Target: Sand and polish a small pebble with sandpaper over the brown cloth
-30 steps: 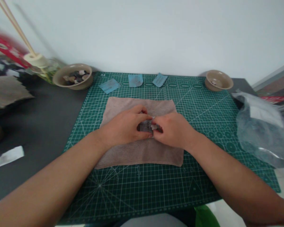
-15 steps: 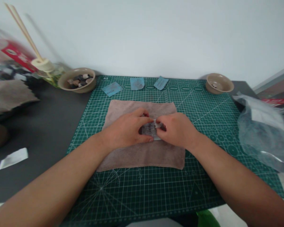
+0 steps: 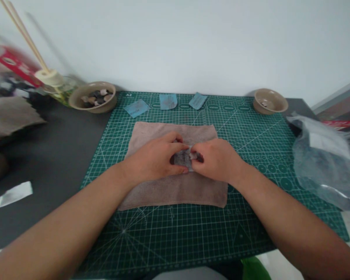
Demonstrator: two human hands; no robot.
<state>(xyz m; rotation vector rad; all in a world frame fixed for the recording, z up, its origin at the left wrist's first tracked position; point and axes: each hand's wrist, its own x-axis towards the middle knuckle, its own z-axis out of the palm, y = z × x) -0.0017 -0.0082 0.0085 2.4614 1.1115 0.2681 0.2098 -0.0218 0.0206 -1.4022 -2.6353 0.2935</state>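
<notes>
A small grey speckled sheet (image 3: 182, 158), which looks like sandpaper, lies on a brownish-pink cloth (image 3: 175, 192). My left hand (image 3: 160, 157) spans this sheet, its thumb on the near edge and its index finger on the far edge, pressing it down. Between thumb and curled fingers, my right hand (image 3: 214, 158) pinches a small pale stone (image 3: 193, 156) against the sheet's right part. Most of the stone is hidden by the fingers. Under the cloth is a green cutting mat (image 3: 189, 233).
Three blue paper pieces (image 3: 168, 102) lie along the mat's back edge. A bowl of stones (image 3: 76, 102) stands back left, another bowl (image 3: 270, 104) back right. A clear plastic bag (image 3: 323, 167) rests at right. A reed diffuser (image 3: 51, 79) and white scrap (image 3: 14, 194) are at left.
The whole view has shifted slightly. Both hands keep nearly the same place and grip over the sheet; any movement of the stone is too small to make out.
</notes>
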